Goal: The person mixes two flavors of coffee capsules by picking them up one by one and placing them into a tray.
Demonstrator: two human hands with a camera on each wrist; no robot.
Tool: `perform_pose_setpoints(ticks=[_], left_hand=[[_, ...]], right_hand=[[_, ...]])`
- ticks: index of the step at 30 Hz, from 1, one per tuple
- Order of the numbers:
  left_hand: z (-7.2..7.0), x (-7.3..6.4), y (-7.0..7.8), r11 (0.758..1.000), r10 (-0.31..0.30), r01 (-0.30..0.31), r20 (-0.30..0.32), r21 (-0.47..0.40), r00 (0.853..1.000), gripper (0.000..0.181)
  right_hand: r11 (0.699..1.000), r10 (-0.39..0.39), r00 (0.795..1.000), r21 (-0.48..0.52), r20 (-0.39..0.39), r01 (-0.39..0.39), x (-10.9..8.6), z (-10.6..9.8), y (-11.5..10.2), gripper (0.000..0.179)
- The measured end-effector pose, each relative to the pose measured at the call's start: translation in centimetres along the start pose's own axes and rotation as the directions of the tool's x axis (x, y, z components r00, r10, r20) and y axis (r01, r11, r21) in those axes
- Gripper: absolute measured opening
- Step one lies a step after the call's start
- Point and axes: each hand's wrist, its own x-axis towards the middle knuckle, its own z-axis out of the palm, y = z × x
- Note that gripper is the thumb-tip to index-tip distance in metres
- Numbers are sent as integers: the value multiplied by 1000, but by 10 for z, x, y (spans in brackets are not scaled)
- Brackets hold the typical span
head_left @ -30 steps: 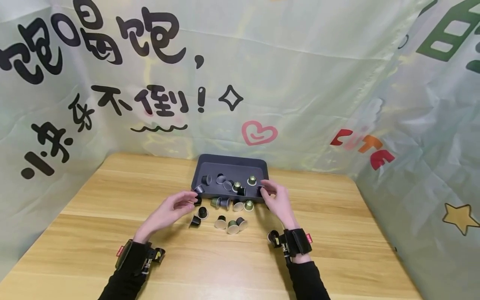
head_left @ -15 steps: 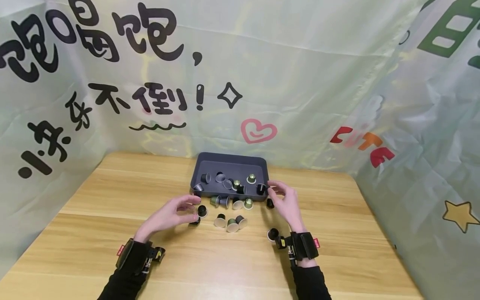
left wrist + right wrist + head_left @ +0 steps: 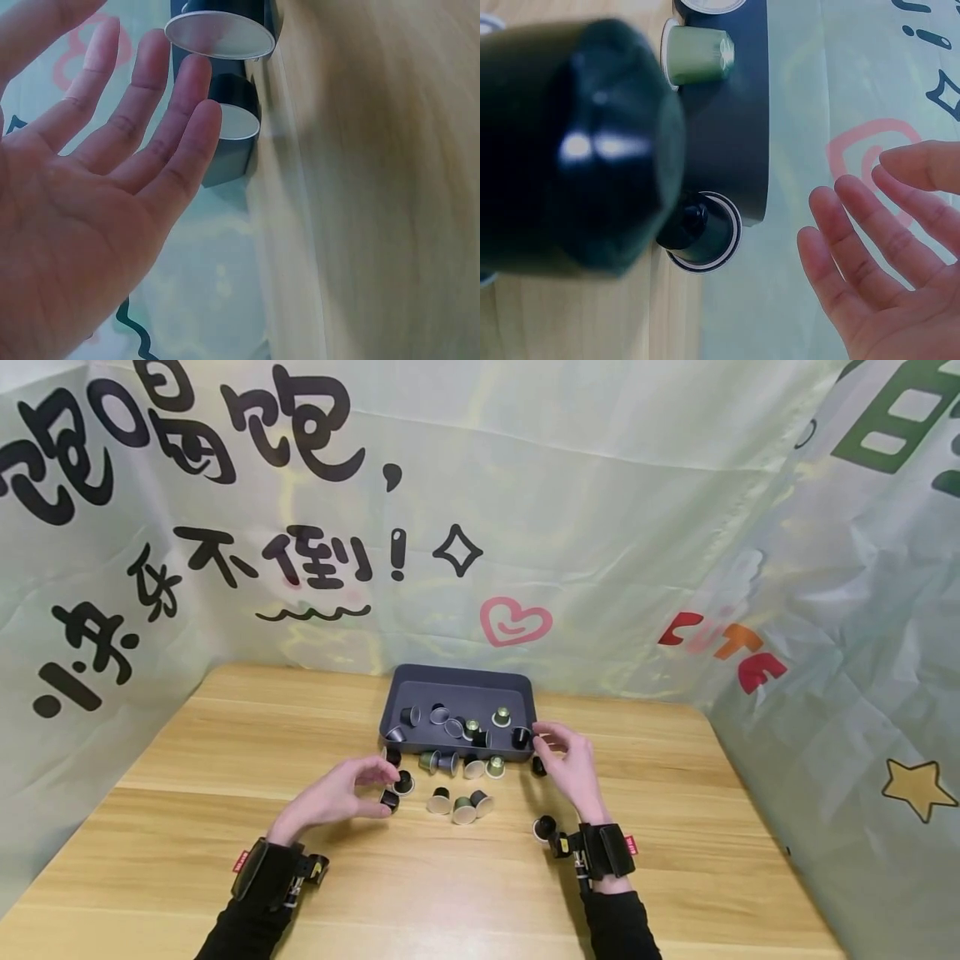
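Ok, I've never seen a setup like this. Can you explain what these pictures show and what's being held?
There is no machine: a person works bare-handed. The wide picture comes from a camera worn on the head; the two close ones come from cameras on the wrists. On a pale wood-grain table sits a dark grey rectangular tray. Small cup-shaped capsules, some black, some green, lie in it and on the table nearer the person. The left hand is beside black ones near the tray's front left corner; the right hand is at its front right corner. Neither appears to hold anything.
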Motion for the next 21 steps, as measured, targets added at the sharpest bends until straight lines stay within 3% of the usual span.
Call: perform_pose_setpoints(ticks=[9, 21], left_hand=[[2, -1, 1, 998, 17, -17, 6, 53, 1000, 39], [1, 1, -1, 999, 2, -3, 41, 36, 999, 33]], right_hand=[[1000, 13, 1000, 9, 16, -13, 0, 1, 0, 27], [1000, 0, 1000, 8, 14, 0, 0, 2, 0, 26]])
